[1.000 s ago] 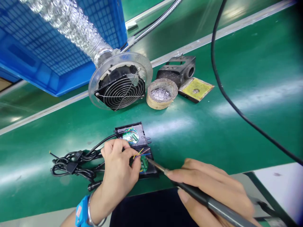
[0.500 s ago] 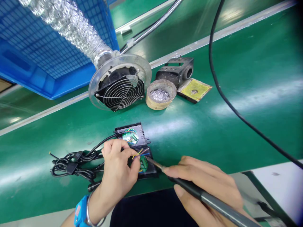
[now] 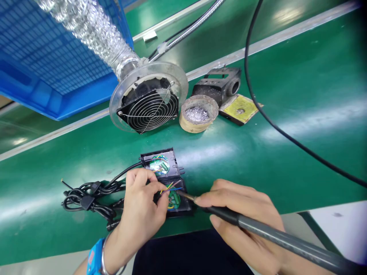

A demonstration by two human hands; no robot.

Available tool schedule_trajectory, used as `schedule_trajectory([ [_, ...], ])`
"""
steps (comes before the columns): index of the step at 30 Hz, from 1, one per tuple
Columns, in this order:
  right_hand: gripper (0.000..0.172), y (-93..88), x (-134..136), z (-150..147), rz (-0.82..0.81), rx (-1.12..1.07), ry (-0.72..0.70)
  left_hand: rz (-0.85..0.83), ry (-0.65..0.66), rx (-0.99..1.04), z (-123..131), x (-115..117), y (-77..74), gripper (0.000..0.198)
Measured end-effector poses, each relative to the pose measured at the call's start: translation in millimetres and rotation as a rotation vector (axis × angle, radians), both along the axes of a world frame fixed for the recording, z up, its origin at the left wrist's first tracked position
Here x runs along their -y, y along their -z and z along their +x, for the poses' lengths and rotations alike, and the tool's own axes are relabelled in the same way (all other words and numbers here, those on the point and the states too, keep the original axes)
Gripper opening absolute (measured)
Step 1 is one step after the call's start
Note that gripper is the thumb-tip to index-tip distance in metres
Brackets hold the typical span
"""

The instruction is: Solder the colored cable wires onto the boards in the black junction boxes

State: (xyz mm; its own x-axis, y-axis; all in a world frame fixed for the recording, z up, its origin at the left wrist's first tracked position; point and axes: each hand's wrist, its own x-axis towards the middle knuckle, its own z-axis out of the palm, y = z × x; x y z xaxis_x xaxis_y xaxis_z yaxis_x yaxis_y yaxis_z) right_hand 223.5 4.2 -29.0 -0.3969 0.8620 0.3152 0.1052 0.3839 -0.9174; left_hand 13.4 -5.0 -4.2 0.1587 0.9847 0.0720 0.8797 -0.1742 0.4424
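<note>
A small black open housing [image 3: 166, 179] lies on the green belt, with two green circuit boards and thin coloured wires [image 3: 169, 187] inside. My left hand [image 3: 143, 208] rests at its left side, fingers pinched on the wires by the nearer board. My right hand [image 3: 243, 221] grips a dark soldering iron [image 3: 258, 231] like a pen. The iron's metal tip [image 3: 185, 196] touches the nearer board. A blue wrist strap sits on my left wrist.
A coiled black cable [image 3: 88, 198] lies left of the housing. Behind stand a fume fan [image 3: 149, 105] on a foil duct, a round tin of solder dross [image 3: 197, 113], a black iron stand [image 3: 220, 84] with yellow sponge, a blue crate [image 3: 54, 57], and a hanging black cord [image 3: 258, 103].
My right hand and the iron have slid left, and the tip now reaches further over the nearer board. The left hand keeps its pinch on the wires.
</note>
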Motion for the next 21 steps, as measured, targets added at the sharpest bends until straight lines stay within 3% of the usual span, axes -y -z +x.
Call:
schedule_trajectory([
  [14,0.03,1.5,-6.8,-0.2,0.017,0.021,-0.044,-0.021,0.02,-0.011,1.8,-0.8,1.7,0.014],
  [19,0.027,-16.8,-6.6,3.7,-0.002,0.067,-0.008,-0.045,0.008,-0.015,2.0,-0.1,1.2,0.013],
  [21,0.024,-23.8,-3.6,8.0,0.012,0.113,0.081,-0.05,0.004,-0.011,2.1,0.0,1.7,0.013],
])
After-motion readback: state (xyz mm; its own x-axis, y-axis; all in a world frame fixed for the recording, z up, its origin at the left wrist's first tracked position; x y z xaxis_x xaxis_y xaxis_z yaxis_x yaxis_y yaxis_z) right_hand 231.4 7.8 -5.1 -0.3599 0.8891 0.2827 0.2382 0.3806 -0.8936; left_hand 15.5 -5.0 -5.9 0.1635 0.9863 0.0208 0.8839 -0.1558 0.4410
